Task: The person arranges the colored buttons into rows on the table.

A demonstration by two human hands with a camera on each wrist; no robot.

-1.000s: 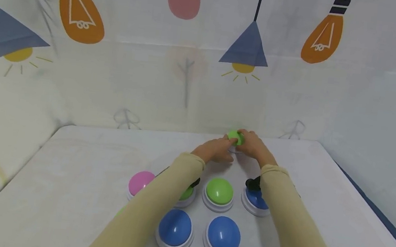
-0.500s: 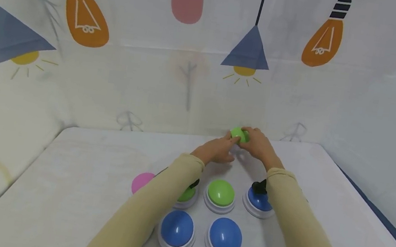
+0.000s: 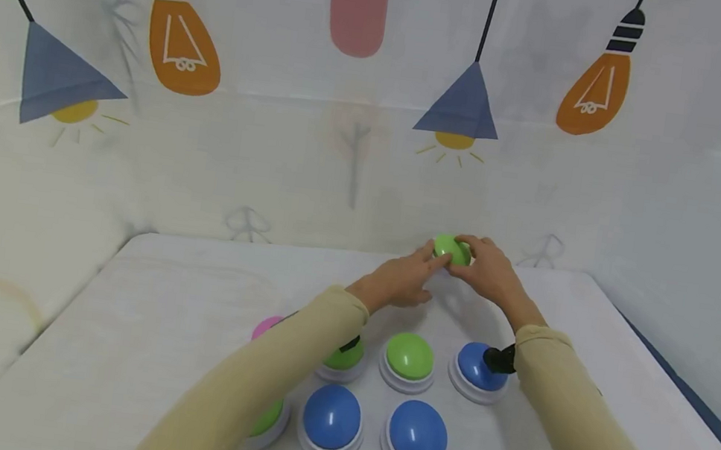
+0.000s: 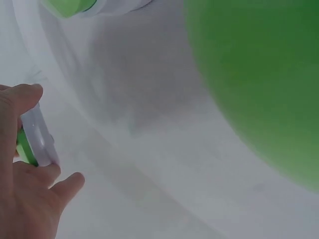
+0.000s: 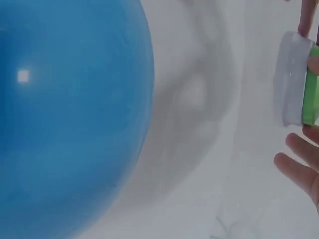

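At the back of the table, both hands hold a green push button [image 3: 451, 248] with a white base. My left hand [image 3: 400, 279] grips it from the left; the left wrist view shows thumb and fingers at opposite edges of its white base [image 4: 39, 134]. From the right, my right hand [image 3: 493, 273] holds its rim between thumb and fingers. In the right wrist view the button [image 5: 295, 79] is seen side-on, between the fingers. I cannot tell whether its base touches the table.
Nearer on the white table [image 3: 190, 294] stand several more buttons, among them a green one [image 3: 409, 356], blue ones [image 3: 419, 433] and a pink one [image 3: 266, 324], partly behind the left sleeve. A white cloth wall [image 3: 287, 163] with printed lamps rises behind the table.
Both hands and the held green button have shifted slightly right and up from the table; its white base, visible earlier in the head view, is now mostly hidden. The head view has shifted too.
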